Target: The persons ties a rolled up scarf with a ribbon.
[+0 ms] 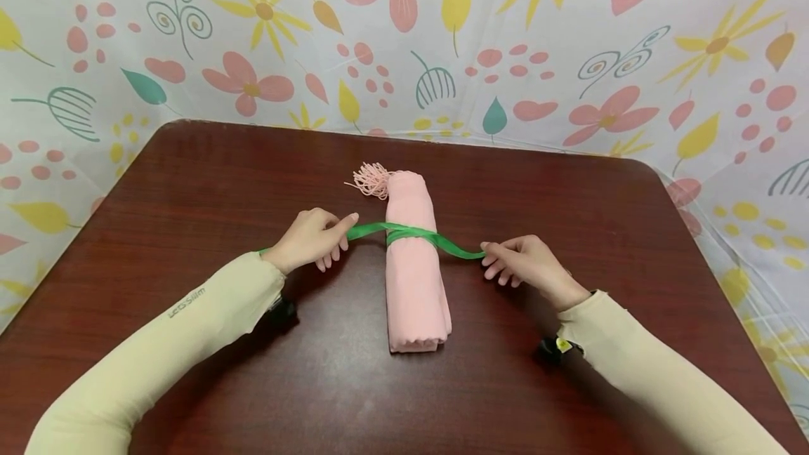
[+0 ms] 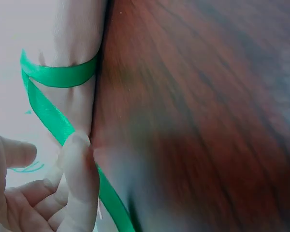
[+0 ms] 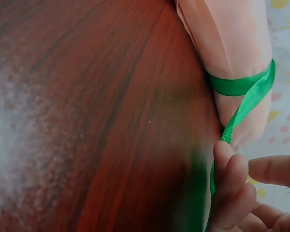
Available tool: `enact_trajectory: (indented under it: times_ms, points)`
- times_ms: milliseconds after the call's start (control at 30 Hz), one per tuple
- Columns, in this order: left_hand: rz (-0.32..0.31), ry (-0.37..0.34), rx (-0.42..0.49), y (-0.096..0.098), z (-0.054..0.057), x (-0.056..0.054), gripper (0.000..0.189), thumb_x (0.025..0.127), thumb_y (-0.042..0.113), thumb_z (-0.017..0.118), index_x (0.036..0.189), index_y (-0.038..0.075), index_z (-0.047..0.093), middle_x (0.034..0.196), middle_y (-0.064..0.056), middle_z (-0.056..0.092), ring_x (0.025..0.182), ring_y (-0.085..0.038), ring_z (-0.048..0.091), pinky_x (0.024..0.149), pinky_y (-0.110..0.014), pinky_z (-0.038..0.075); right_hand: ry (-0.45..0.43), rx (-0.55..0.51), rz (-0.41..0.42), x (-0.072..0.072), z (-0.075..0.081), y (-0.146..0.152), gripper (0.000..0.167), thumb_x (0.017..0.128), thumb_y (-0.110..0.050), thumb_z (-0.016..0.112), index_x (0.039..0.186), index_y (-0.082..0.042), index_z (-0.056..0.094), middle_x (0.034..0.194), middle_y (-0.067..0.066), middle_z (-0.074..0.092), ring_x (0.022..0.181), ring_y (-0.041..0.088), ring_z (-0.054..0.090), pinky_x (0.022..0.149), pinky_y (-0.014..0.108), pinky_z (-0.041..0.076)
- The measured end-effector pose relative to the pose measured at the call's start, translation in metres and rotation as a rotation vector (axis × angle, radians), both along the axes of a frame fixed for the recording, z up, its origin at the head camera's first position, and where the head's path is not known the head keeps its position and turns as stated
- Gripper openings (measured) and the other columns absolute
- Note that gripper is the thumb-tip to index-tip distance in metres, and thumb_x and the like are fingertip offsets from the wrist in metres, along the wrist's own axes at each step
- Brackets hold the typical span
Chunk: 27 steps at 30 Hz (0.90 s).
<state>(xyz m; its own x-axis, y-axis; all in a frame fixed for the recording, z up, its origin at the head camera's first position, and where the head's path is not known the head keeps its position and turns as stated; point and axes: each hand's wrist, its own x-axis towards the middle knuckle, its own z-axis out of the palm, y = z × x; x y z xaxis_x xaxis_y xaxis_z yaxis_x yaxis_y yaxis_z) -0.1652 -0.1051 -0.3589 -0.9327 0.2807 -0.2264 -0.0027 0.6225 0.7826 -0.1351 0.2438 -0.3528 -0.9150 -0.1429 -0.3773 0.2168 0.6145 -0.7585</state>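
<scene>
A rolled pink scarf (image 1: 413, 293) lies lengthwise on the table, its fringe (image 1: 371, 180) spilling out at the far left end. Around its upper middle runs a green ribbon (image 1: 411, 233), crossed over on top. On the left, my left hand (image 1: 311, 239) pinches one length of the ribbon, and the loose tail passes on beneath the wrist. The other length is pinched by my right hand (image 1: 527, 265) to the right of the roll. In the left wrist view the ribbon (image 2: 50, 116) slants down to the fingers; in the right wrist view the ribbon (image 3: 244, 106) looks twisted.
The dark brown wooden table (image 1: 537, 399) has rounded far corners. Behind it hangs a white curtain (image 1: 455, 41) printed with flowers and leaves. A cream sleeve covers each forearm, with a dark wrist camera strapped below.
</scene>
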Motion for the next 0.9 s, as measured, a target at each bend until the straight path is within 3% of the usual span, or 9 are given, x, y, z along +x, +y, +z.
enact_trajectory:
  times_ms: [400, 667, 900]
  points:
    - [0.051, -0.167, -0.035, 0.012, -0.004, -0.01, 0.066, 0.1, 0.044, 0.041, 0.061, -0.002, 0.066, 0.049, -0.01, 0.062, 0.038, -0.019, 0.059, 0.042, -0.036, 0.052, -0.027, 0.061, -0.01, -0.006, -0.008, -0.006, 0.042, 0.094, -0.037, 0.059, 0.083, 0.001, 0.072, 0.064, 0.002, 0.069, 0.053, 0.01, 0.06, 0.051, 0.029, 0.048]
    - [0.022, -0.244, -0.058, 0.016, -0.005, -0.013, 0.065, 0.1, 0.041, 0.039, 0.063, -0.003, 0.067, 0.047, -0.01, 0.061, 0.037, -0.017, 0.058, 0.041, -0.034, 0.051, -0.057, 0.076, -0.021, -0.011, -0.009, -0.009, 0.042, 0.093, -0.037, 0.06, 0.077, 0.0, 0.072, 0.059, 0.001, 0.068, 0.049, 0.009, 0.058, 0.045, 0.025, 0.042]
    - [-0.028, -0.242, -0.105, 0.016, -0.008, -0.016, 0.053, 0.097, 0.03, 0.044, 0.064, -0.002, 0.069, 0.048, -0.008, 0.062, 0.038, -0.015, 0.058, 0.042, -0.031, 0.051, -0.065, 0.077, -0.011, -0.015, -0.008, -0.009, 0.039, 0.094, -0.032, 0.06, 0.076, 0.001, 0.069, 0.058, 0.0, 0.067, 0.05, 0.008, 0.059, 0.046, 0.025, 0.044]
